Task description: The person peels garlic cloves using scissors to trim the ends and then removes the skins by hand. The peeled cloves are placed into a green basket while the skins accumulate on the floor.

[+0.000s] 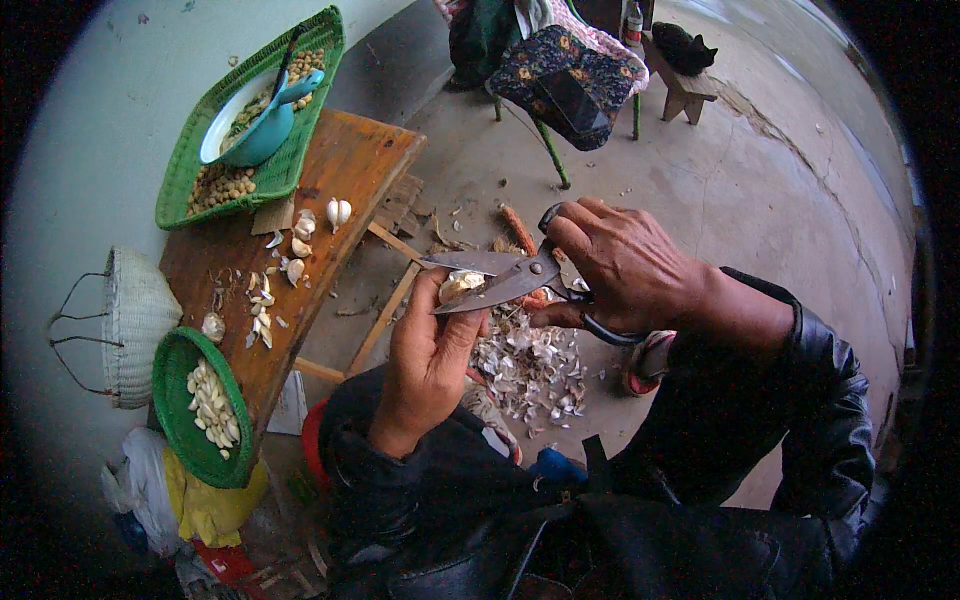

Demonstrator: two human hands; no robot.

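Observation:
My right hand (626,255) grips the black handles of a pair of scissors (499,289), whose blades stand apart. Between those blades, my left hand (431,356) holds a piece of garlic (459,283) in its fingertips. Below both hands, a heap of garlic skins (532,371) lies on the floor between my feet. To the left, the wooden table (352,161) bears a whole garlic bulb (338,214), several loose cloves (301,248) and bits of skin. Peeled cloves (213,409) fill part of a green woven basket (166,375) at the table's near end.
A green tray (289,169) with a blue bowl (274,135) stands at the table's far end. A pale handled basket (139,330) is by the wall. Plastic bags (206,499) lie below. Ahead are a cushioned chair (517,64) with a phone (574,101) and a black cat (679,49) on a stool.

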